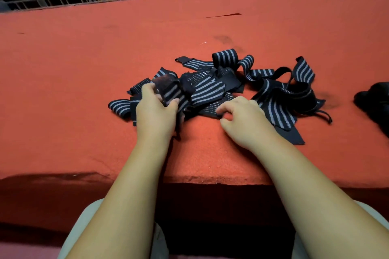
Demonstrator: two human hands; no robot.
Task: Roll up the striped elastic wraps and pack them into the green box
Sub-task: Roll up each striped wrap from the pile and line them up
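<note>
forearms reach over the red table [84,59]. left hand [155,111], near-left of the wrap pile [210,88], grips one blurred wrap. right hand [244,120] at the pile's near edge, fingers curled, possibly pinching. step: singling out a wrap. next: pull it free, flatten, roll. green box not in view.

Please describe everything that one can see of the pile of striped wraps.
The pile of striped wraps is a loose tangle of black, stretchy-looking fabric bands with pale grey lengthwise stripes. Some have plain black ends and thin loops, and they fold and curl over each other. The pile lies on the red cloth surface. The left hand grips one blurred piece at its left side. The curled fingers of the right hand touch its near edge.
</note>
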